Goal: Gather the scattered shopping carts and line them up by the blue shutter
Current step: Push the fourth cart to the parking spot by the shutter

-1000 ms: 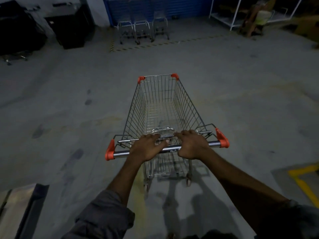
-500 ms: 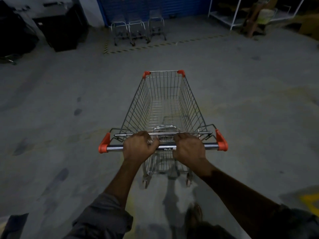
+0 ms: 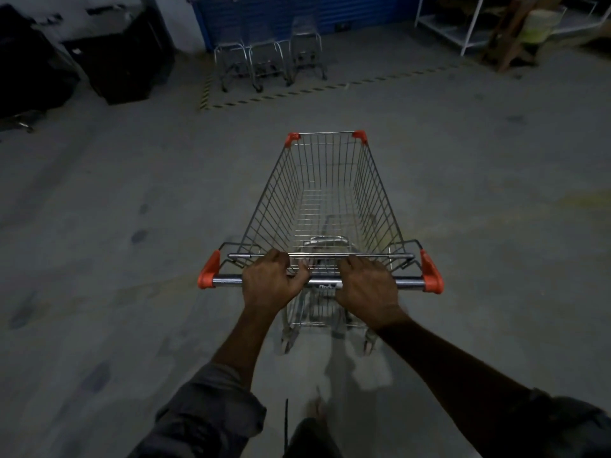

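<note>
An empty wire shopping cart (image 3: 327, 193) with orange corner caps stands right in front of me on the concrete floor. My left hand (image 3: 269, 282) grips its chrome handle bar (image 3: 410, 283) left of centre, and my right hand (image 3: 365, 287) grips it right of centre. Three parked carts (image 3: 269, 61) stand side by side at the far end against the blue shutter (image 3: 264, 11), inside a yellow-and-black striped floor line (image 3: 297, 92). My cart points a little to the right of them.
Dark bins or cabinets (image 3: 119, 67) stand at the far left beside the parked carts. A white metal rack (image 3: 463, 28) and a wooden frame (image 3: 509, 41) are at the far right. Bare concrete (image 3: 132, 193) lies between me and the carts.
The cart and I have rolled forward across the floor. The parked carts and the shutter look closer and larger. Both hands keep the same hold on the handle.
</note>
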{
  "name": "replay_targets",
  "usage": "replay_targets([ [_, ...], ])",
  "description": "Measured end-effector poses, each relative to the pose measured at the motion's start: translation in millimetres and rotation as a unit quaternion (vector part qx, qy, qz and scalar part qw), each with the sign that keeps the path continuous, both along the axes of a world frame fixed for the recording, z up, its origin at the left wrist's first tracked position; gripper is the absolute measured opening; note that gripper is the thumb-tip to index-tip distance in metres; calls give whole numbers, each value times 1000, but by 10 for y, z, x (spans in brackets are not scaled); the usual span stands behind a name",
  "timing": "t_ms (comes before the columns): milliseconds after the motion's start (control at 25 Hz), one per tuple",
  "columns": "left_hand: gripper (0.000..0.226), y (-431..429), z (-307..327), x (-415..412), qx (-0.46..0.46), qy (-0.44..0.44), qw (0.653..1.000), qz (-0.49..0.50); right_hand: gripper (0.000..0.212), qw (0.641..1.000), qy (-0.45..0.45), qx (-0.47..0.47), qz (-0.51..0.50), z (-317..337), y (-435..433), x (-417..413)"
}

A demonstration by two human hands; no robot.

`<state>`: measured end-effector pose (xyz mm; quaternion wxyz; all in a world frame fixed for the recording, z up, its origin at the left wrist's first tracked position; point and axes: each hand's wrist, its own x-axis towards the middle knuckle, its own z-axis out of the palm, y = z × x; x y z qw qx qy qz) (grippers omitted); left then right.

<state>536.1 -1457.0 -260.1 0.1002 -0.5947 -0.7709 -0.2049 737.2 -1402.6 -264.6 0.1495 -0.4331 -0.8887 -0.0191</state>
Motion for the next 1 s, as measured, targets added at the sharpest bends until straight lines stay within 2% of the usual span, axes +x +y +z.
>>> replay_targets([
  [120,39,678,-23,-79,2,-2,1000,-7,45,1000,24,-1,-4,5,695,-63],
  [280,40,1603,-60,-223,2,-28,999,-29,57,997,-19,-58,-53,52,1591,-189],
  [440,48,2536,51,-336,-96,-45,993,-57,66,989,-75,-108,-68,109,2486,-277],
  [520,49,2968,142,-382,-146,-61,985,-72,74,987,-62,-130,-71,166,2929,-317],
  [760,66,4309,277,-551,-288,-113,945,-108,61,957,-141,-243,-69,356,4195,-424],
  [880,68,4888,296,-555,-314,-115,935,-116,67,952,-144,-259,-75,369,4747,-438],
  [1000,63,5382,260,-539,-287,-114,944,-111,76,961,-111,-240,-82,331,5243,-428],
])
